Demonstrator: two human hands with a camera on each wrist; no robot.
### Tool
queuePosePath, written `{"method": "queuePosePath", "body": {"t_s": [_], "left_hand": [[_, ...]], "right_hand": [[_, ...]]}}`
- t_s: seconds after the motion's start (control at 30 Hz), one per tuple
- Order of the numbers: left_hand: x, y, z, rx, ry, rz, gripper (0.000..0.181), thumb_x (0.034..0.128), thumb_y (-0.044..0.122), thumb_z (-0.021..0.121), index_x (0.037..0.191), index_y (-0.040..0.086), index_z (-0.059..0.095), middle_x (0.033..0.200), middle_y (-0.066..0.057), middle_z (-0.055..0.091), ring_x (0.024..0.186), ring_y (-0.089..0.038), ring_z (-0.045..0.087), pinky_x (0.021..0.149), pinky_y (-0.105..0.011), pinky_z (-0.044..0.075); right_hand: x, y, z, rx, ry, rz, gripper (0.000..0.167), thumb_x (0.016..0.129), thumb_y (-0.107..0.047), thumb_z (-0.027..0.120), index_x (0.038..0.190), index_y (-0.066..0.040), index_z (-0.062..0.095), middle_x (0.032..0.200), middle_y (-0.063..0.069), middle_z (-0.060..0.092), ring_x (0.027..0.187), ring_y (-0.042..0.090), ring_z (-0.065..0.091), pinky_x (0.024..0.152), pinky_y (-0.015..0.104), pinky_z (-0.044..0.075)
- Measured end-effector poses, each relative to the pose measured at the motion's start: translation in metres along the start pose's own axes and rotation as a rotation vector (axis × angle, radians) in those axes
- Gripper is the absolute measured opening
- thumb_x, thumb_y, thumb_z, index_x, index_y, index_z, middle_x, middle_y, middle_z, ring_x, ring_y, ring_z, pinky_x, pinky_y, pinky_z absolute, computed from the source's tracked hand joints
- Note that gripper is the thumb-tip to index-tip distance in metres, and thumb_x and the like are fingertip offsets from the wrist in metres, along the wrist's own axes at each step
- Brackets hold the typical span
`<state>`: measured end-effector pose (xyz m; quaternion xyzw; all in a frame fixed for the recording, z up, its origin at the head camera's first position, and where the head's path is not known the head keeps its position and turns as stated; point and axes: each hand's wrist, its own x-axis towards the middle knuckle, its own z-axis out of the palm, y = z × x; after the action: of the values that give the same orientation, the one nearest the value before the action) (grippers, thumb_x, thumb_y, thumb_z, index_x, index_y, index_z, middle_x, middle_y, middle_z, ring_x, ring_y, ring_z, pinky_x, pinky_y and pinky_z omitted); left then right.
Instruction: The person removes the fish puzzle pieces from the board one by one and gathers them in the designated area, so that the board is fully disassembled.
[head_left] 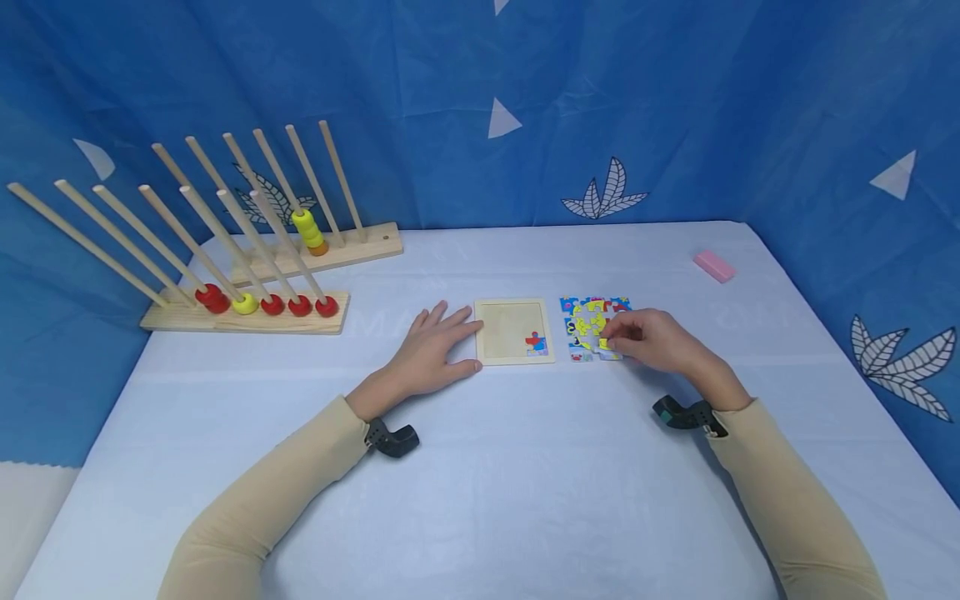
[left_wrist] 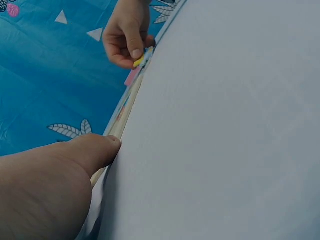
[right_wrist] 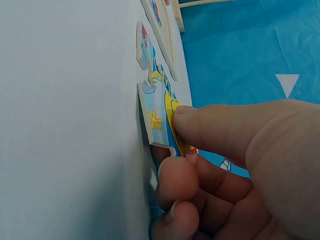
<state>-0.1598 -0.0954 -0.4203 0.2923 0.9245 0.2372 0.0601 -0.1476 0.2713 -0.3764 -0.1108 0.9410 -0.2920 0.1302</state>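
My left hand (head_left: pixel 429 354) lies spread beside a square wooden puzzle tray (head_left: pixel 502 325), its fingertips and thumb touching the tray's left edge. Joined red, blue and lilac puzzle pieces (head_left: pixel 536 343) occupy the tray's lower right corner. To the right of the tray, a group of colourful jigsaw pieces (head_left: pixel 588 323) with a yellow middle lies on the table. Between thumb and fingers, my right hand (head_left: pixel 654 337) pinches a puzzle piece (right_wrist: pixel 156 115), light blue and yellow with a small yellow flower-like shape. In the right wrist view that piece is tilted up off the table.
Two wooden peg racks stand at the left. The front rack (head_left: pixel 247 321) carries red and yellow beads, the rear rack (head_left: pixel 375 242) yellow and orange ones. A pink block (head_left: pixel 714 266) lies at the back right. Blue cloth (head_left: pixel 435 167) hangs behind the white-covered table (head_left: pixel 525 475).
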Motion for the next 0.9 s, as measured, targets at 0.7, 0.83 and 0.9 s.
{"method": "queuePosePath", "body": {"t_s": [0.7, 0.83, 0.9], "left_hand": [[-0.0003, 0.0011, -0.0003, 0.001, -0.010, -0.005, 0.066, 0.0947, 0.044, 0.065, 0.152, 0.016, 0.050, 0.165, -0.012, 0.037, 0.157, -0.046, 0.018, 0.124, -0.068, 0.013], [-0.0004, 0.0004, -0.0004, 0.000, -0.007, -0.001, 0.066, 0.0943, 0.045, 0.065, 0.152, 0.016, 0.050, 0.165, -0.012, 0.037, 0.157, -0.045, 0.018, 0.124, -0.068, 0.013], [-0.0005, 0.0000, -0.0006, 0.000, -0.003, 0.001, 0.067, 0.0940, 0.045, 0.066, 0.152, 0.016, 0.050, 0.165, -0.012, 0.038, 0.157, -0.045, 0.018, 0.124, -0.068, 0.013]], "right_hand": [[-0.0002, -0.0008, 0.0053, -0.093, 0.049, 0.044, 0.013, 0.092, -0.013, 0.073, 0.100, -0.004, 0.068, 0.081, 0.007, 0.060, 0.072, 0.019, 0.053, 0.060, 0.025, 0.043], [0.0003, -0.0024, 0.0060, -0.108, 0.062, 0.037, 0.012, 0.090, -0.012, 0.075, 0.096, -0.004, 0.067, 0.078, 0.006, 0.058, 0.074, 0.020, 0.050, 0.062, 0.027, 0.040], [0.0009, -0.0025, 0.0063, -0.109, 0.064, 0.034, 0.012, 0.090, -0.011, 0.076, 0.095, -0.004, 0.067, 0.078, 0.006, 0.058, 0.074, 0.020, 0.050, 0.063, 0.028, 0.039]]}}
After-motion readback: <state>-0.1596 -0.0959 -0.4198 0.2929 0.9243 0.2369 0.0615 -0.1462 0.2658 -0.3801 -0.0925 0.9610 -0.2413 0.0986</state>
